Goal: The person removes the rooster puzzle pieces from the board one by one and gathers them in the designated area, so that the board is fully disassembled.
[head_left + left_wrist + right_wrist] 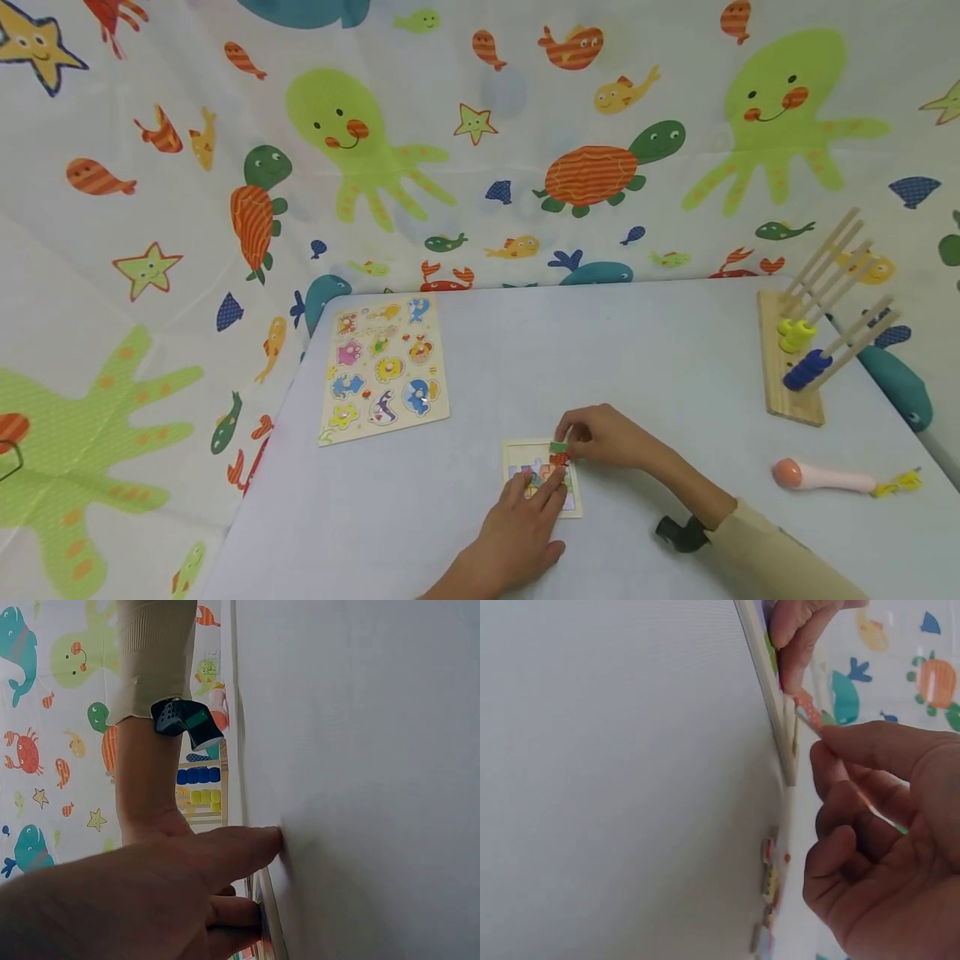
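Steadying the small wooden puzzle frame (506, 467) is, I judge, the first half of this step: the left hand (521, 533) lies over its lower part, fingers stretched and slightly apart, tips on the pieces, and should press only lightly so nothing slides. The frame lies flat on the white surface (420, 500), in front of the person. It has a pale rim and pastel pieces, some violet; its upper left looks like bare wood, though fingers hide much of the picture. At the upper right is a red piece (559, 457) with white dots and a green top, tilted, its lower edge at the frame; whether it touches, I cannot tell. Farther right, the right hand (603, 437) pinches it between thumb and forefinger. To seat it well, one should lower it slowly, align its edges and release when it sits flat.
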### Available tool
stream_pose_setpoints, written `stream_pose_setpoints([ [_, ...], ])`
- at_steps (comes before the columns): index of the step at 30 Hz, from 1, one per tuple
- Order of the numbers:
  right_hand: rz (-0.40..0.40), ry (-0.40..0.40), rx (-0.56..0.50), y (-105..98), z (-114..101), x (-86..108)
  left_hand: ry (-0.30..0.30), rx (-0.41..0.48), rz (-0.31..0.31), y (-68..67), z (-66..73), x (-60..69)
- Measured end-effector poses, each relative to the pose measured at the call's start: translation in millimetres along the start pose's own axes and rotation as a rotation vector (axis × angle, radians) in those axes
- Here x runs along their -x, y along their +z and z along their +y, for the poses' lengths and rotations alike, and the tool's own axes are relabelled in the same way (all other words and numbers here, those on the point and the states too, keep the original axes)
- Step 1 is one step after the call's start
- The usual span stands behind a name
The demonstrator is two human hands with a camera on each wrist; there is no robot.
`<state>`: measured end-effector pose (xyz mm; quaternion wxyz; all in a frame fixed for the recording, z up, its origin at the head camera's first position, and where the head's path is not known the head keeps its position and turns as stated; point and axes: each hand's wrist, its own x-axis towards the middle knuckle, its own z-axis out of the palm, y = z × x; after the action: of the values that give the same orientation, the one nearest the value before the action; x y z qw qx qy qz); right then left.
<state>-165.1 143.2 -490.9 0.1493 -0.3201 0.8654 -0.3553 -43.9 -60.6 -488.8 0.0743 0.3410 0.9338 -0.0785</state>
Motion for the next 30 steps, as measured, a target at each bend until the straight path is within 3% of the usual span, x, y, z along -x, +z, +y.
stream_pose_setpoints([
  [8,0.078,0.054,-0.129,-4.3,8.3,4.1,0.011,0.017,0.009,0.8,-0.8,0.3],
  [15,0.189,0.148,-0.168,-44.7,23.6,23.5,0.009,0.006,0.005,-0.2,0.3,0.5],
  [22,0.122,0.265,-0.207,-78.4,55.2,59.8,0.015,0.018,0.017,0.1,1.5,0.8],
  [30,0.077,0.290,-0.236,-85.1,77.9,80.7,0.004,0.049,0.025,1.5,-0.9,1.2],
])
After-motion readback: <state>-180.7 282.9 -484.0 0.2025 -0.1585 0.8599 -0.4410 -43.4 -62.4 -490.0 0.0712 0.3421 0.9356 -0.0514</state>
